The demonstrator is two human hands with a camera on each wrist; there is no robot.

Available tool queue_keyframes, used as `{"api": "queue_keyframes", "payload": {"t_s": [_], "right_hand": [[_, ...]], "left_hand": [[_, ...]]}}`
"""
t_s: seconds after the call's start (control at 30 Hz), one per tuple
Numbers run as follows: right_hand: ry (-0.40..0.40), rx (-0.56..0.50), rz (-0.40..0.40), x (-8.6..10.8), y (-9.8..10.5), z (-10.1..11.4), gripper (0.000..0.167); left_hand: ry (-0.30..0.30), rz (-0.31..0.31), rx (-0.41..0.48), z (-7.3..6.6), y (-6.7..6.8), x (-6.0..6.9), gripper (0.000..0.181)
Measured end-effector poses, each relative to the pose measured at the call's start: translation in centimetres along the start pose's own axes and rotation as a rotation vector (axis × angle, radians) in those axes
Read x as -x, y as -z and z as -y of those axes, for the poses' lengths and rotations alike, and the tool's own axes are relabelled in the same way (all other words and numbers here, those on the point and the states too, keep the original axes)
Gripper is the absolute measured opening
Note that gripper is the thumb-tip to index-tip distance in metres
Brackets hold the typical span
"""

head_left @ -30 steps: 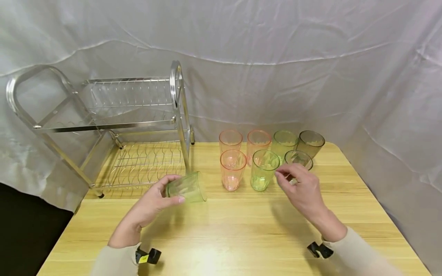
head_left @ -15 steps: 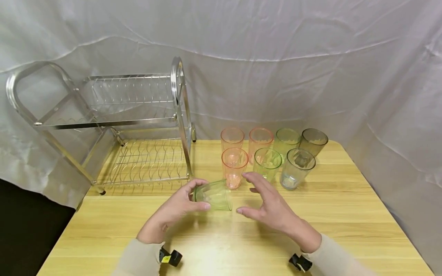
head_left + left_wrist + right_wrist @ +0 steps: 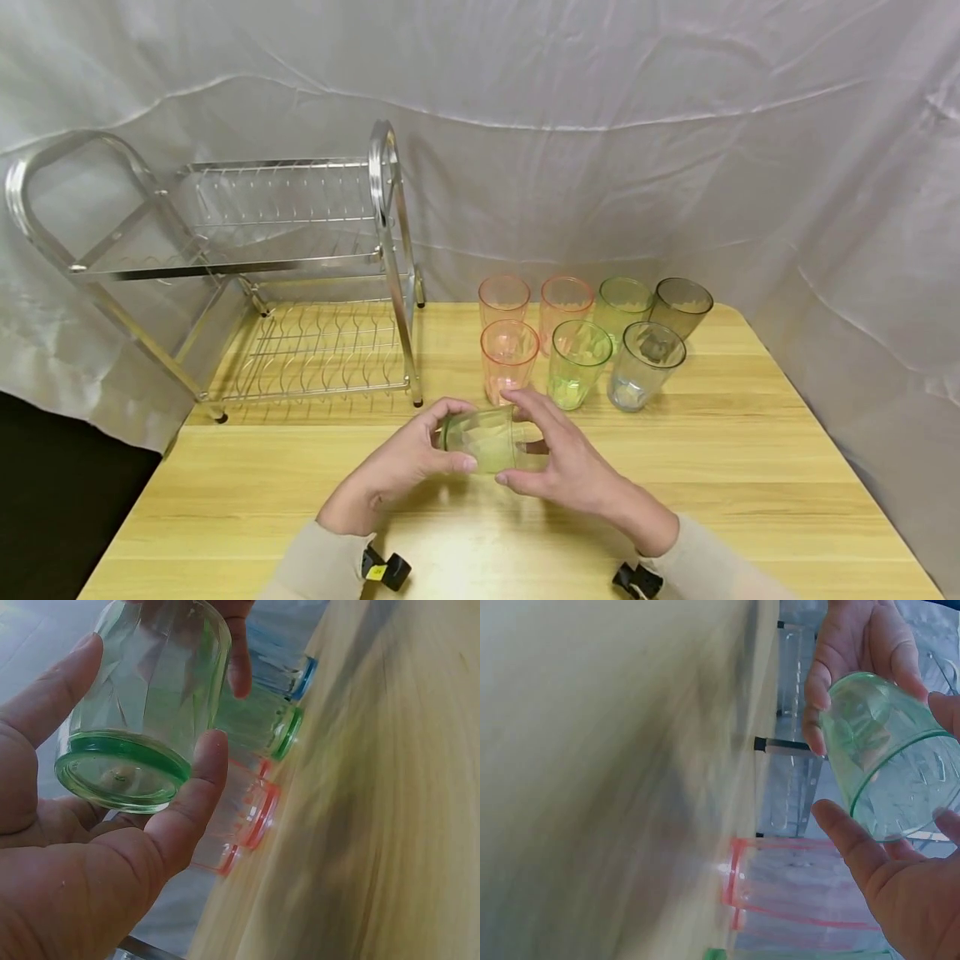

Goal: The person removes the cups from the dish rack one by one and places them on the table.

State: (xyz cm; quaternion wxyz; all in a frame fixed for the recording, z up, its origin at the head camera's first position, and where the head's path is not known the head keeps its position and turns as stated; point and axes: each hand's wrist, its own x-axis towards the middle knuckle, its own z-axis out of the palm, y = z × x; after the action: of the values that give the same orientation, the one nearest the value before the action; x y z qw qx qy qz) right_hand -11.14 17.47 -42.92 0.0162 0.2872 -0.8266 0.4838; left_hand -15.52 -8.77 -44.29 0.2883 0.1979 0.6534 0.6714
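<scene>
Above the table, a clear green drinking glass [image 3: 480, 442] lies tilted on its side, its base toward the left and its mouth toward the right. My left hand [image 3: 412, 454] holds it near the base, thumb on the near side; the left wrist view shows the green base ring between the fingers. The right hand [image 3: 566, 458] curves its fingers and thumb around the mouth end. In the right wrist view, fingers reach the rim, while the thumb [image 3: 851, 840] appears close beside the glass wall; whether it touches is unclear.
Behind the hands stand upright glasses: several pink ones, including one in front [image 3: 510, 358], a front green glass [image 3: 573, 383], another green one [image 3: 624, 304], a bluish clear glass [image 3: 637, 379] and a grey glass [image 3: 678, 308]. A two-tier metal dish rack [image 3: 393, 275] stands left.
The left hand has carried the green glass rightward. My right hand has come leftward from beside the standing glasses and placed its fingers around the mouth end of the green glass.
</scene>
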Motion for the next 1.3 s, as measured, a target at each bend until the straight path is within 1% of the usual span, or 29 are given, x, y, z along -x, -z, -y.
{"api": "queue_keyframes", "payload": {"t_s": [0.2,0.3,0.47,0.63,0.7,0.77,0.8,0.83,0.93,1.0,1.07,1.13,1.23,1.27,1.3], "right_hand": [[-0.068,-0.044,-0.008,0.3,-0.5,-0.1,0.087],[-0.071,-0.054,-0.035,0.3,-0.7,-0.2,0.083],[-0.065,-0.048,-0.069,0.3,-0.7,-0.2,0.082],[-0.08,-0.042,-0.063,0.3,-0.5,-0.4,0.083],[-0.087,-0.041,-0.06,0.4,-0.3,-0.5,0.084],[-0.091,-0.033,-0.059,0.5,0.0,-0.7,0.084],[-0.091,-0.026,-0.061,0.6,0.2,-0.8,0.084],[-0.093,-0.017,-0.064,0.6,0.5,-0.8,0.084],[-0.102,0.03,-0.066,0.9,1.3,-1.0,0.084],[-0.114,0.059,-0.059,1.0,1.9,-1.1,0.084],[-0.138,0.09,-0.046,1.1,2.6,-1.2,0.086],[-0.168,0.126,-0.032,1.1,3.3,-1.1,0.087],[-0.242,0.235,-0.001,1.1,4.7,-0.6,0.088],[-0.273,0.283,0.014,1.2,5.3,-0.4,0.087],[-0.296,0.332,0.028,1.2,5.8,-0.2,0.088]], "left_hand": [[-0.016,0.015,-0.01,0.3,-0.1,-0.1,0.073],[-0.036,0.022,-0.017,0.4,-0.2,-0.2,0.073],[-0.05,0.02,-0.016,0.6,-0.2,-0.4,0.073],[-0.029,0.015,-0.003,0.7,-0.3,-0.4,0.075],[-0.01,-0.006,-0.008,0.8,-0.1,-0.2,0.077],[0.006,-0.042,-0.025,0.9,0.1,0.1,0.076],[0.011,-0.064,-0.038,0.9,0.3,0.2,0.076],[0.016,-0.099,-0.068,0.9,0.5,0.4,0.074],[-0.005,-0.235,-0.202,0.7,1.3,1.1,0.059],[-0.026,-0.355,-0.295,0.3,1.9,1.6,0.046],[-0.053,-0.492,-0.375,-0.2,2.5,2.1,0.033],[-0.082,-0.613,-0.441,-0.8,3.2,2.5,0.025],[-0.137,-0.769,-0.612,-1.4,4.3,3.0,0.023],[-0.158,-0.807,-0.679,-1.5,4.7,3.1,0.024],[-0.17,-0.832,-0.743,-1.5,5.0,3.2,0.027]]}}
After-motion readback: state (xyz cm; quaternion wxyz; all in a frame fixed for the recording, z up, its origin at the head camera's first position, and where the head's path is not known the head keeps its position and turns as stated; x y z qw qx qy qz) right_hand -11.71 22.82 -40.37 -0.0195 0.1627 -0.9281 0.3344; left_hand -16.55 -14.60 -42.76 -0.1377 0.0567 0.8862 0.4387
